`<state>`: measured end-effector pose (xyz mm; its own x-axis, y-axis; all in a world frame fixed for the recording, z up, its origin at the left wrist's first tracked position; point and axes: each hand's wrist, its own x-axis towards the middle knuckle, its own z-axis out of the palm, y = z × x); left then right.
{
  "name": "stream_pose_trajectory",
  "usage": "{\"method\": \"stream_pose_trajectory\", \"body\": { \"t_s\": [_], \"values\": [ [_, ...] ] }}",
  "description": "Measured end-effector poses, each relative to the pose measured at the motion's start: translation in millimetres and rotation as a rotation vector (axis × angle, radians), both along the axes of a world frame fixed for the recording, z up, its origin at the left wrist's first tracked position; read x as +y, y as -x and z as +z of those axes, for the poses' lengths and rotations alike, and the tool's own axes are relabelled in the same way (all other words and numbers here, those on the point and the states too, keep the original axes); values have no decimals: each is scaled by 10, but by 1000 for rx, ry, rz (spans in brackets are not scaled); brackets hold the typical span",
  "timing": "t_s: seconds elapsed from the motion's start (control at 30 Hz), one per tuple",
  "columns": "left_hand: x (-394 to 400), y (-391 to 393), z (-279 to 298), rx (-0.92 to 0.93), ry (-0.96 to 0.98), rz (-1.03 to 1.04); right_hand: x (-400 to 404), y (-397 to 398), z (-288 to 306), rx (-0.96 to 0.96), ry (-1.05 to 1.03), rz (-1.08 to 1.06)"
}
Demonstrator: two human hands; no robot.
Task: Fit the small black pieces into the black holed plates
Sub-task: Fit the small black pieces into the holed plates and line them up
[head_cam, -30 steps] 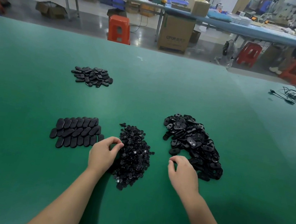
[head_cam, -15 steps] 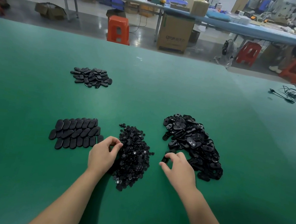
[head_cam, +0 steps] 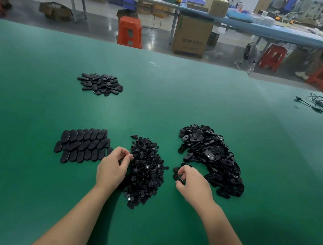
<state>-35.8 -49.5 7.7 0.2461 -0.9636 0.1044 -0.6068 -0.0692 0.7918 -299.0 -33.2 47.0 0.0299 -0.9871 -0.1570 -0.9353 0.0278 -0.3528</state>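
The right hand (head_cam: 193,183) pinches one oval holed plate (head_cam: 179,178) at the near-left edge of the loose plate heap (head_cam: 211,159), while the left hand (head_cam: 112,168), fingers curled narrow, picks at the left edge of the pile of small black pieces (head_cam: 145,171); whether it has one yet I cannot tell. To do this step well, lift a single piece, turn the plate hole-up and press it squarely home. Finished ones seem to belong in the neat rows (head_cam: 83,145) on the left.

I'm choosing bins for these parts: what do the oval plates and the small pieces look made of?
The pile of holed oval plates looks like moulded black plastic, matt to semi-gloss, with faint highlights. The pile of small pieces looks like glossier black plastic, glinting in spots. Rubber or metal cannot be ruled out.
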Motion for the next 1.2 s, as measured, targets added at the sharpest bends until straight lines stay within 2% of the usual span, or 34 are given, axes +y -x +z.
{"method": "stream_pose_trajectory", "body": {
  "t_s": [0.23, 0.37, 0.5, 0.63, 0.87, 1.2],
  "values": [
    [19, 9, 27, -13, 14, 28, -32, 0, -15, -137, 9, 11],
    [16, 14, 36, 5, 24, 33, -19, -5, -12, -389, 149, -121],
    [18, 11, 26, 22, 29, 32, 19, -80, 22, -768, 92, -239],
    [17, 11, 30, 13, 32, 27, 66, -192, 1, -994, 48, -304],
    [13, 25, 40, -15, 21, 24, 80, -298, -169, -1071, 95, -276],
    [17, 33, 56, -31, 17, 32, 86, -320, -323, -1151, 113, -360]
  ]
}}
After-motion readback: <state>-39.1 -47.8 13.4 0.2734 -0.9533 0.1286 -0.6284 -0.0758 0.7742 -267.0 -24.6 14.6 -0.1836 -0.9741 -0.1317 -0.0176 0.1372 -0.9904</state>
